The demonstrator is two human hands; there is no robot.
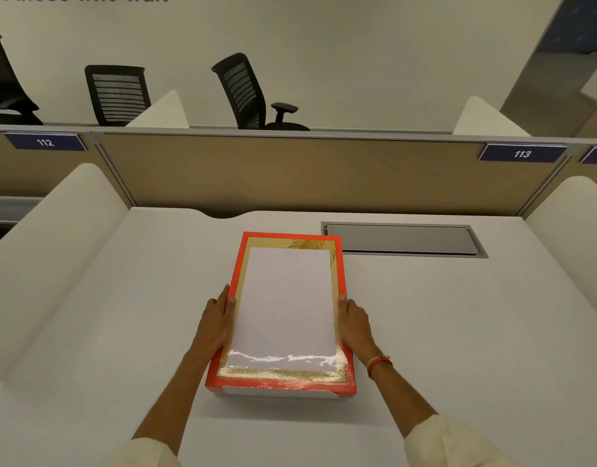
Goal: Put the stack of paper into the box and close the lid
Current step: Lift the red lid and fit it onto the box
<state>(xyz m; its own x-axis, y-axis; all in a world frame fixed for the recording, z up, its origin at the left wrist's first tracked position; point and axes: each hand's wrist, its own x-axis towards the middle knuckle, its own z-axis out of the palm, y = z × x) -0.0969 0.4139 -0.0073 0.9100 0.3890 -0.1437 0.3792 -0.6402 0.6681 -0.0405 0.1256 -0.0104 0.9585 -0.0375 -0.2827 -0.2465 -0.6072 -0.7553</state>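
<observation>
An orange lid (292,238) with a gold leaf-patterned border and a glossy clear window lies over the box at the middle of the desk. Through the window I see the white stack of paper (285,301) inside. A strip of the white box base (277,393) shows under the lid's near edge. My left hand (218,318) grips the lid's left side, thumb on the top edge. My right hand (354,320) grips the right side the same way, an orange band on its wrist.
The white desk (458,332) has a grey cable hatch (403,239) just behind and right of the box. White side dividers (54,247) flank the desk and a tan partition (307,173) closes the back. Black office chairs (246,92) stand beyond it.
</observation>
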